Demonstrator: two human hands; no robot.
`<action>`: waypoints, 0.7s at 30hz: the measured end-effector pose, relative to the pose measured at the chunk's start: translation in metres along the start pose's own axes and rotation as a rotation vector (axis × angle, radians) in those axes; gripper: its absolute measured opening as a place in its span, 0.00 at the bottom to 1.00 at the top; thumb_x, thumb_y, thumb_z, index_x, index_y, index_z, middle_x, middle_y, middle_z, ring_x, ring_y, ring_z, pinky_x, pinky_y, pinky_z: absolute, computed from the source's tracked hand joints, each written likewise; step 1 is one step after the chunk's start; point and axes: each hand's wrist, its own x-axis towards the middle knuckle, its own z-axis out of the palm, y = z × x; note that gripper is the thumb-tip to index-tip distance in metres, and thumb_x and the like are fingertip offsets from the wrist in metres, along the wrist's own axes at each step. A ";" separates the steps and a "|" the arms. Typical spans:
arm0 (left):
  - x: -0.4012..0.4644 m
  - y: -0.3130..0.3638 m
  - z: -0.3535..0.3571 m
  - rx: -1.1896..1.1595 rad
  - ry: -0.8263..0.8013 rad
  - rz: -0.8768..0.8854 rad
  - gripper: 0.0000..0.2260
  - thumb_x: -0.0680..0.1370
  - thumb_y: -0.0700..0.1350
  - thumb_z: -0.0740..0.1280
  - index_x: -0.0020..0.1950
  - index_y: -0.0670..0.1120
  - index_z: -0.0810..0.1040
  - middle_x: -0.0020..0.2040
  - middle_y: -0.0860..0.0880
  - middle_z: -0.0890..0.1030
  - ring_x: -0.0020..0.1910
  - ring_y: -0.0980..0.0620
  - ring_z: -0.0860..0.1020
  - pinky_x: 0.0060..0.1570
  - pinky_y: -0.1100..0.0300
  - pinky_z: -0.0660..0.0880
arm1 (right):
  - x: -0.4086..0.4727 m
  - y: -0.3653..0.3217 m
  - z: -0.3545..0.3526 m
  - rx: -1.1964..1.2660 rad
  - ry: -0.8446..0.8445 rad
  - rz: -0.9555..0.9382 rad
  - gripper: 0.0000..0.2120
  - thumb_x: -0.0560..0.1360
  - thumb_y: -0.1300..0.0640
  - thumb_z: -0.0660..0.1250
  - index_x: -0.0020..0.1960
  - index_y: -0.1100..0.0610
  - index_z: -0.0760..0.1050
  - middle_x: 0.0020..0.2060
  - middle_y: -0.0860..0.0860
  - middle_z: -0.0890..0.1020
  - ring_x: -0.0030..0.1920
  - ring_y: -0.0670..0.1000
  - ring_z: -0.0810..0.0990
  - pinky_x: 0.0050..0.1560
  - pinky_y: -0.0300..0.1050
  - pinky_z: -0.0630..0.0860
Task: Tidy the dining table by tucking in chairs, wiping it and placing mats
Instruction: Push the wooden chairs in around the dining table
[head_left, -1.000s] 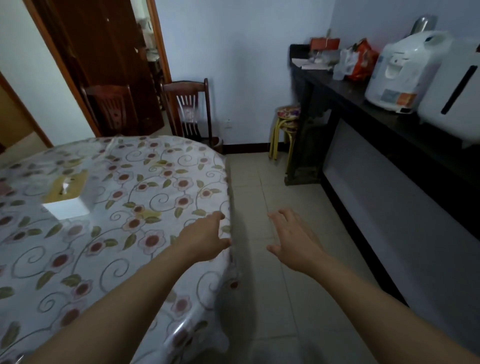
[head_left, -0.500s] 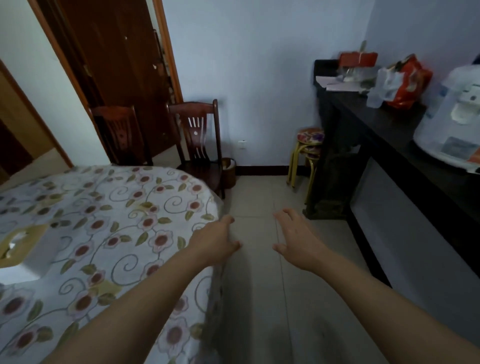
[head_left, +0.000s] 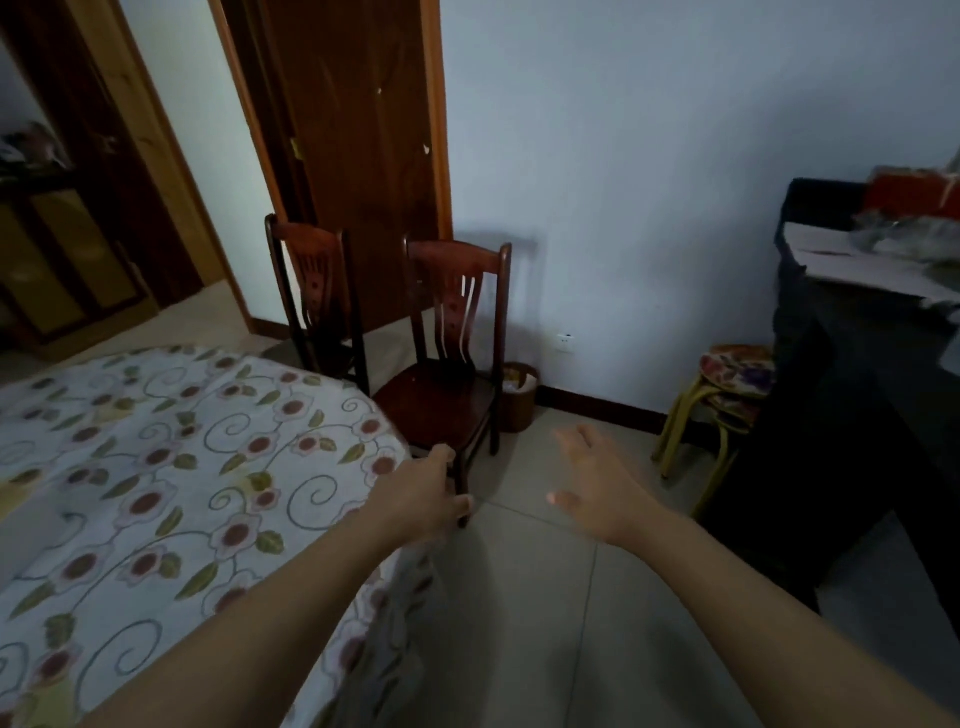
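Both the left hand (head_left: 423, 499) and right hand (head_left: 602, 488) hover empty, fingers relaxed, near the table (head_left: 156, 467) edge.

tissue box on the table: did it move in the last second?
Cannot tell. The view has swung right, toward the chairs, and the box is now out of frame. While in view it stayed put on the floral tablecloth.

The table (head_left: 156, 467) wears a glossy, smooth floral plastic cover. Both chairs (head_left: 447, 364) are dark polished wood, as is the door (head_left: 358, 156) behind. The floor (head_left: 545, 597) is matt pale tile. The wall (head_left: 649, 182) is matt paint. The far-right stools (head_left: 727, 395) have painted metal legs and patterned cloth-like tops.
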 end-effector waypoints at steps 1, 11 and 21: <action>0.026 0.006 -0.003 -0.015 0.001 -0.003 0.29 0.76 0.55 0.64 0.73 0.48 0.59 0.66 0.45 0.73 0.62 0.46 0.74 0.61 0.52 0.72 | 0.026 0.012 -0.003 -0.019 -0.003 -0.017 0.34 0.74 0.49 0.67 0.74 0.55 0.55 0.68 0.55 0.63 0.66 0.56 0.65 0.65 0.52 0.67; 0.249 0.065 -0.048 -0.117 0.039 -0.035 0.29 0.76 0.55 0.65 0.73 0.48 0.58 0.67 0.43 0.72 0.63 0.44 0.74 0.60 0.48 0.74 | 0.233 0.100 -0.043 -0.122 0.015 -0.096 0.36 0.74 0.48 0.68 0.75 0.53 0.53 0.70 0.54 0.62 0.67 0.55 0.65 0.66 0.48 0.67; 0.445 0.125 -0.079 -0.156 0.126 -0.125 0.27 0.77 0.54 0.64 0.72 0.48 0.60 0.65 0.45 0.74 0.60 0.47 0.76 0.58 0.51 0.75 | 0.443 0.205 -0.077 -0.104 -0.001 -0.204 0.32 0.74 0.48 0.67 0.73 0.53 0.57 0.69 0.54 0.64 0.66 0.55 0.68 0.64 0.48 0.68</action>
